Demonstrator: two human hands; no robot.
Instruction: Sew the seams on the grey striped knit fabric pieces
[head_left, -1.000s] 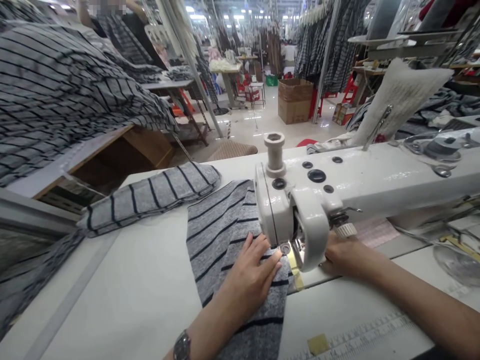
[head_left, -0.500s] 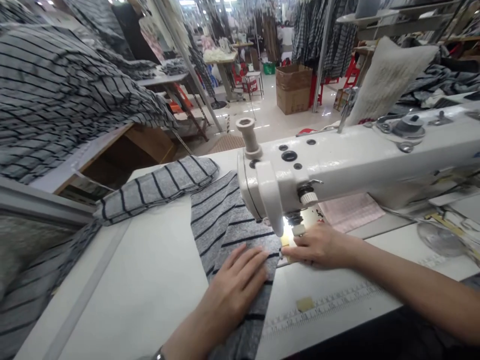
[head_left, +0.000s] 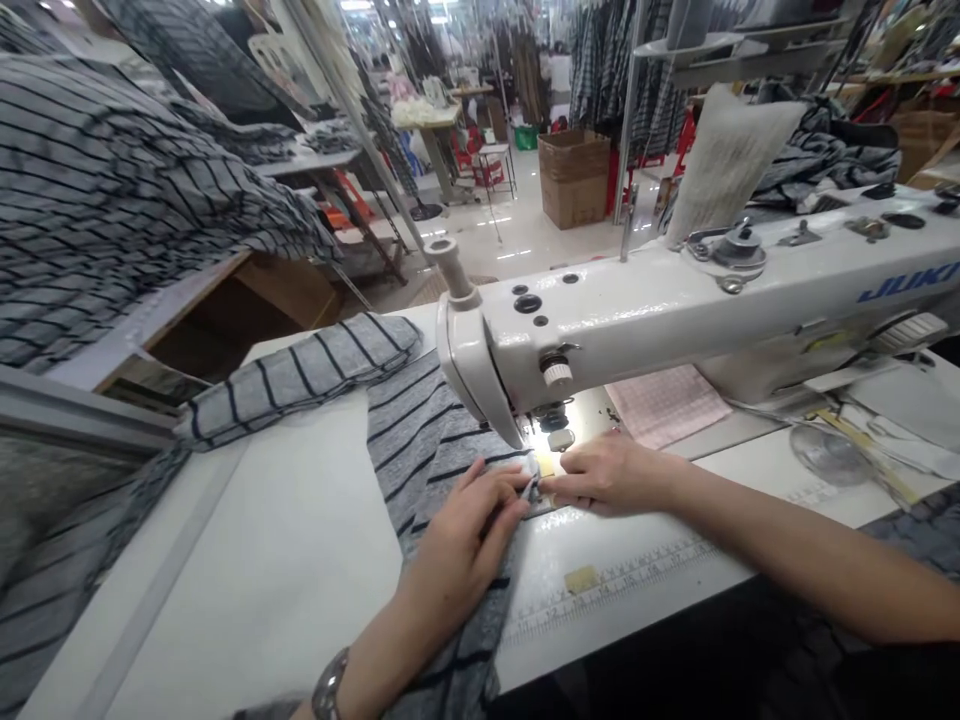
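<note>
Flat earlier, the left hand (head_left: 471,515) now pinches a raised edge of the striped fabric (head_left: 405,440) on the worktop (head_left: 300,530) by the sewing machine (head_left: 600,325), the half-curled right hand (head_left: 619,475) pointing there, its grip unclear.

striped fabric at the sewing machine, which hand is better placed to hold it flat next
Probably the left hand: it lies across the striped fabric, while the right hand sits off to the side, reaching only about its edge.

Pale, glossy floor (head_left: 469,240) at upper centre, bearing a cardboard box (head_left: 574,190); worktable (head_left: 444,117) farther left; lamps (head_left: 355,5) at top edge.
</note>
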